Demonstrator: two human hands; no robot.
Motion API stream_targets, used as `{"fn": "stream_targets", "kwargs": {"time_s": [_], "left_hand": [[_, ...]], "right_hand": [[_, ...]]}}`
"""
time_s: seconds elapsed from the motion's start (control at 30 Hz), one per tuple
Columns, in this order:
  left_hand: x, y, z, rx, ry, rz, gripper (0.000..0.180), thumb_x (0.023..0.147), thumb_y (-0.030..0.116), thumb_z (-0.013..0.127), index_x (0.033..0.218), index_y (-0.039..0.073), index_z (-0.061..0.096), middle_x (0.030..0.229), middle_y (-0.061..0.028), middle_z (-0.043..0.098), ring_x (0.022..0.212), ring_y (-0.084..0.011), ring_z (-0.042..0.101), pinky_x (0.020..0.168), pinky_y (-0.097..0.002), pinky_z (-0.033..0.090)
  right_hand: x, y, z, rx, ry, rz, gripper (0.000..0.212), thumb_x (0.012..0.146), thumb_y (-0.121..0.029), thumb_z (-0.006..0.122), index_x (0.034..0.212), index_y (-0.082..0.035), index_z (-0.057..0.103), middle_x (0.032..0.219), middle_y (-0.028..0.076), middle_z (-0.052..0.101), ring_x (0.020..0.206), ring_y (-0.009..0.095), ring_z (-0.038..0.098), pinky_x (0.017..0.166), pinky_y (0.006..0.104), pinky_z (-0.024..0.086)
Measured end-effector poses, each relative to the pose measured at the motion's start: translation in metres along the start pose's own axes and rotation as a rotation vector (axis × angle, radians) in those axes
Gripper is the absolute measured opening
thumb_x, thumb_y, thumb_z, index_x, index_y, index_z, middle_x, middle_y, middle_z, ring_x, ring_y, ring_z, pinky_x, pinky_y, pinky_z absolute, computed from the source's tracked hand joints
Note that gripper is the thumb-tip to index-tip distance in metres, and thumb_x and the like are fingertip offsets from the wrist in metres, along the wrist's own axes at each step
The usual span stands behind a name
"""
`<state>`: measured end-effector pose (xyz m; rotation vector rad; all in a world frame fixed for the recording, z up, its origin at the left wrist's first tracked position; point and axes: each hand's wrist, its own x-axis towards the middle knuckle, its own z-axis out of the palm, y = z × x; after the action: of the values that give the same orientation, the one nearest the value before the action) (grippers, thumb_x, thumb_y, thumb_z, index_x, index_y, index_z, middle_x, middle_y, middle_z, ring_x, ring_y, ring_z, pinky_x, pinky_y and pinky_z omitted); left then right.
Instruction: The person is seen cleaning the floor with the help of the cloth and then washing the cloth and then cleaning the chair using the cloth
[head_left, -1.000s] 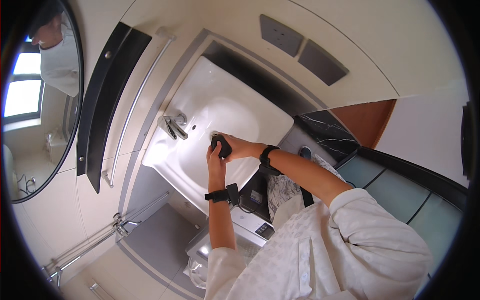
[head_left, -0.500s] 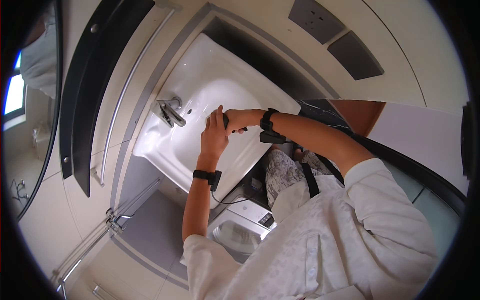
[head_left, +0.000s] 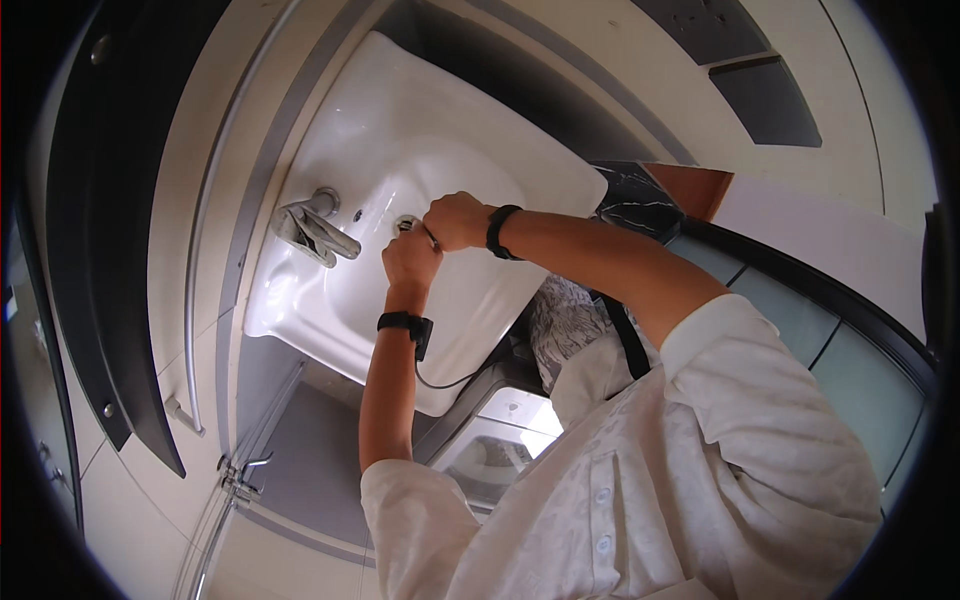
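Observation:
Both my hands are down in a white washbasin (head_left: 420,120), meeting over its drain. My left hand (head_left: 410,260), with a black wristband, is curled with its fingertips on a small dark metal piece (head_left: 408,226) at the drain hole. From the right, my right hand (head_left: 455,218), also with a black wristband, pinches the same piece. The fingers hide most of it. A chrome tap (head_left: 315,228) stands just left of my hands, apart from them.
A dark-framed mirror (head_left: 110,250) and a chrome rail (head_left: 200,250) run along the wall on the left. Pipes and a valve (head_left: 240,475) sit under the basin. A white toilet (head_left: 490,450) lies below, and a dark marbled shelf (head_left: 640,205) is at the right.
The view has closed in on the basin. My hands, which held a dark object above the bowl, have lowered to the drain hole and sit close together there.

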<state>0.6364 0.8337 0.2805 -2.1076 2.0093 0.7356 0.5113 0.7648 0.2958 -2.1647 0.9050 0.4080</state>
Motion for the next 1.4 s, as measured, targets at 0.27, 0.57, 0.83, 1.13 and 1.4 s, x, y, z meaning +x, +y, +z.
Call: {"fn": "stream_targets", "kwargs": {"time_s": [0.27, 0.57, 0.83, 1.13, 1.4], "left_hand": [[-0.019, 0.011, -0.008, -0.074, -0.153, -0.154, 0.02, 0.079, 0.023, 0.065, 0.089, 0.008, 0.07, 0.087, -0.0197, 0.07, 0.086, -0.0381, 0.067, 0.076, -0.0469, 0.054], [-0.039, -0.006, 0.001, -0.39, 0.061, -0.18, 0.029, 0.078, 0.022, 0.072, 0.098, 0.002, 0.065, 0.089, -0.0197, 0.069, 0.085, -0.0381, 0.067, 0.074, -0.0451, 0.053], [-0.072, -0.148, 0.078, -0.58, 0.118, -0.715, 0.026, 0.076, 0.022, 0.073, 0.07, -0.001, 0.063, 0.057, -0.0096, 0.058, 0.043, -0.024, 0.056, 0.042, -0.0367, 0.042], [-0.098, -0.078, 0.025, -1.245, 0.116, -0.904, 0.02, 0.085, 0.014, 0.064, 0.073, 0.013, 0.047, 0.051, 0.0017, 0.04, 0.038, -0.0106, 0.04, 0.037, -0.0249, 0.035], [-0.117, -0.078, 0.041, -1.498, 0.36, -0.625, 0.04, 0.08, 0.002, 0.061, 0.115, 0.016, 0.052, 0.091, -0.0034, 0.055, 0.08, -0.0133, 0.056, 0.064, -0.0249, 0.054]], "right_hand": [[-0.008, -0.008, 0.026, -0.028, 0.109, -0.072, 0.014, 0.077, -0.018, 0.062, 0.078, -0.008, 0.073, 0.084, 0.012, 0.071, 0.083, 0.031, 0.069, 0.071, 0.0402, 0.055], [-0.013, -0.015, 0.029, 0.146, 0.279, -0.075, 0.046, 0.074, -0.019, 0.074, 0.117, -0.014, 0.059, 0.1, 0.013, 0.067, 0.095, 0.031, 0.067, 0.078, 0.0417, 0.055], [-0.045, -0.021, -0.026, 0.374, 0.301, -0.209, 0.077, 0.066, -0.019, 0.078, 0.136, -0.02, 0.047, 0.122, 0.017, 0.057, 0.112, 0.035, 0.057, 0.089, 0.0469, 0.051], [-0.212, 0.118, -0.013, 0.713, 0.44, -0.191, 0.036, 0.084, -0.023, 0.067, 0.119, -0.013, 0.063, 0.11, 0.011, 0.068, 0.102, 0.031, 0.064, 0.087, 0.041, 0.049], [-0.425, 0.324, 0.144, 0.75, 0.737, 0.501, 0.032, 0.082, -0.033, 0.062, 0.105, -0.011, 0.071, 0.101, 0.011, 0.071, 0.097, 0.03, 0.067, 0.086, 0.0396, 0.052]]}}
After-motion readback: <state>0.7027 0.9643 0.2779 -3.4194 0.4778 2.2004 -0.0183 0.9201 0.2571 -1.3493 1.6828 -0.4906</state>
